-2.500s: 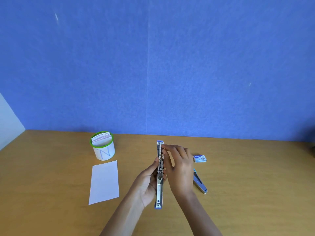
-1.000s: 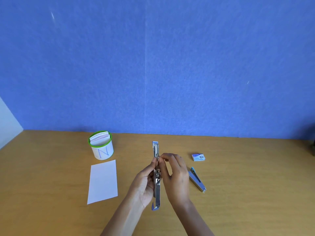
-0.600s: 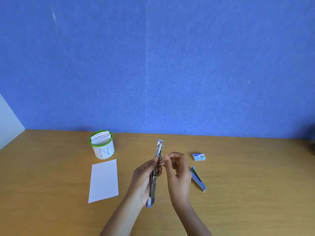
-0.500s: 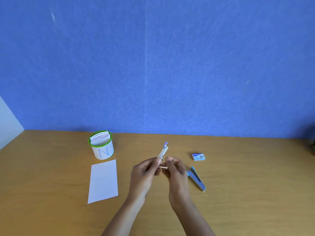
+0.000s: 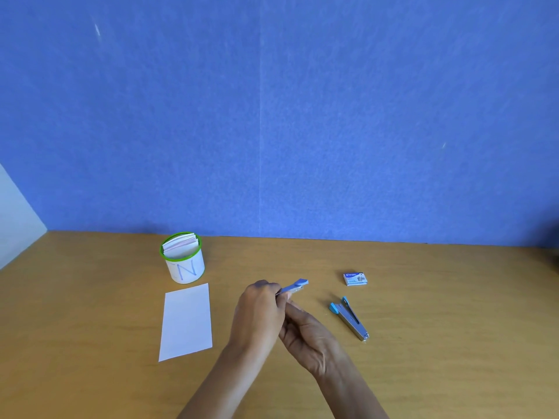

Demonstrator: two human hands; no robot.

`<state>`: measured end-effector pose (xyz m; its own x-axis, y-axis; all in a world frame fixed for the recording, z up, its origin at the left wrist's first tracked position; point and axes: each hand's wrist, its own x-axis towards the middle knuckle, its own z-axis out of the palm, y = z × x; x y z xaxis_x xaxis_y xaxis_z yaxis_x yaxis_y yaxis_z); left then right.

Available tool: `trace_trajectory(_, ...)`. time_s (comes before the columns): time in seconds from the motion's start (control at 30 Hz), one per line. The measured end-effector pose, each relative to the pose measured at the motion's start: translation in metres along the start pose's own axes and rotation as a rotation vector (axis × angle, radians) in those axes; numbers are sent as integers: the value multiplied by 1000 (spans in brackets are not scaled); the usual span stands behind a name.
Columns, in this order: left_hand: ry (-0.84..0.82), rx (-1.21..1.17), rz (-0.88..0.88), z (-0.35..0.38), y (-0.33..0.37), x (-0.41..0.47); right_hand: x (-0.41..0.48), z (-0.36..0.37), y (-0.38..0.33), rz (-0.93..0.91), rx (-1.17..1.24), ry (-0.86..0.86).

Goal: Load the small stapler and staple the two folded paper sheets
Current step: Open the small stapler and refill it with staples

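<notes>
My left hand (image 5: 260, 309) is closed around a small silver stapler with blue ends (image 5: 295, 287); only its far tip sticks out past my fingers, pointing up and right. My right hand (image 5: 308, 331) sits just below and right of it, fingers reaching under the left hand toward the stapler; whether they grip it is hidden. A folded white paper sheet (image 5: 186, 322) lies flat on the wooden table to the left. A small blue staple box (image 5: 355, 278) rests at the right.
A second, blue-and-silver stapler (image 5: 349, 317) lies on the table right of my hands. A white cup with a green rim (image 5: 183, 261), marked N and filled with folded papers, stands behind the sheet. A blue wall rises behind the table.
The long opened stapler has been folded shut and turned, from pointing away along the table to a short tip poking out of my left fist. Both hands drew closer together.
</notes>
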<state>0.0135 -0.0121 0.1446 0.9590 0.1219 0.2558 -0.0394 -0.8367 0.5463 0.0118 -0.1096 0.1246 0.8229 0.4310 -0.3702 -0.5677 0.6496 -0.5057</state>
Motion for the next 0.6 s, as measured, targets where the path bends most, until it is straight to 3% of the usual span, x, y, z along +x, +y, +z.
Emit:
trace_trajectory(0.23, -57, 24, 20, -4, 1, -1, -1, -5, -6, 40, -15, -40)
trace_trajectory(0.47, -115, 154, -23, -4, -1, 4, 4, -10, -1, 45, 34, 36)
trace_trajectory(0.6, -112, 52, -56, -6, -5, 8, 6, -10, -2, 23, 11, 38)
